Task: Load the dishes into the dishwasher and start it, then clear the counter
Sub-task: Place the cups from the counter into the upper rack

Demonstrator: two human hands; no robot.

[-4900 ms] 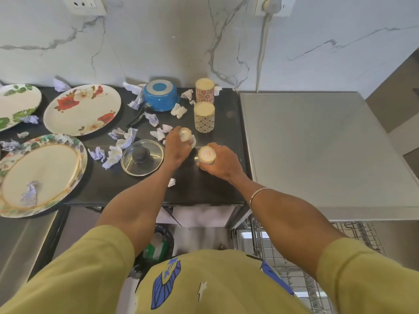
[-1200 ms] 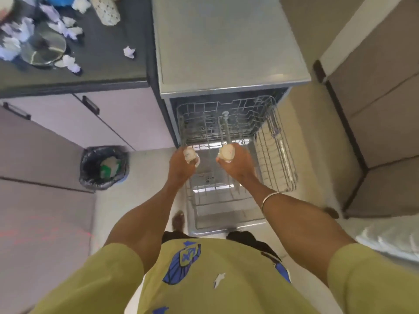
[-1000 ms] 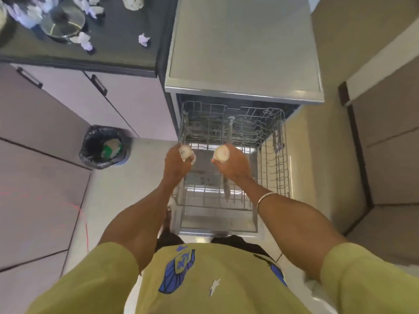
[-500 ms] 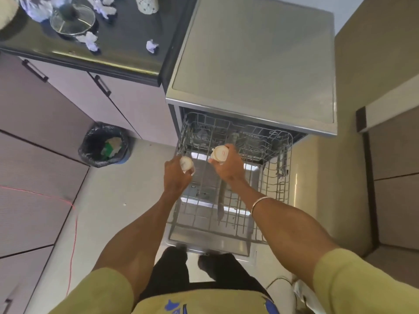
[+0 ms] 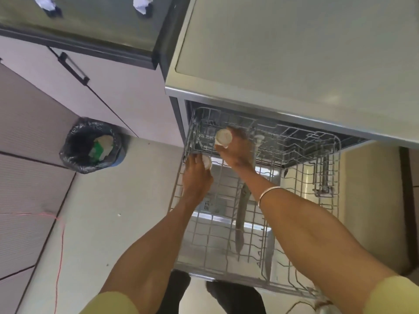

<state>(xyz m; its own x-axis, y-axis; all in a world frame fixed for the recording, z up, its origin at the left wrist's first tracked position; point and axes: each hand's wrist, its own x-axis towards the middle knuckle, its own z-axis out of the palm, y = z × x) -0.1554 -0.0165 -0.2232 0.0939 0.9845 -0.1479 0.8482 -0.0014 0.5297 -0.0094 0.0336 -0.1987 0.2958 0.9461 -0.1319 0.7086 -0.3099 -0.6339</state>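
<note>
Over the pulled-out grey wire rack (image 5: 294, 141), each hand (left (image 5: 196, 175), right (image 5: 237, 152)) gripped a small pale cup (left's (image 5: 206, 162), right's (image 5: 223, 137)); nothing was loaded yet, and crumpled paper scraps (image 5: 140, 4) littered the dark counter (image 5: 95, 23).

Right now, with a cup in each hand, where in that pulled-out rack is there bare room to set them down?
The near half of the rack, between the forearms and its front edge, holds nothing, and so does its right side by the folding shelf. The far left corner is crowded: the left hand and right hand both hold cups there.
</note>
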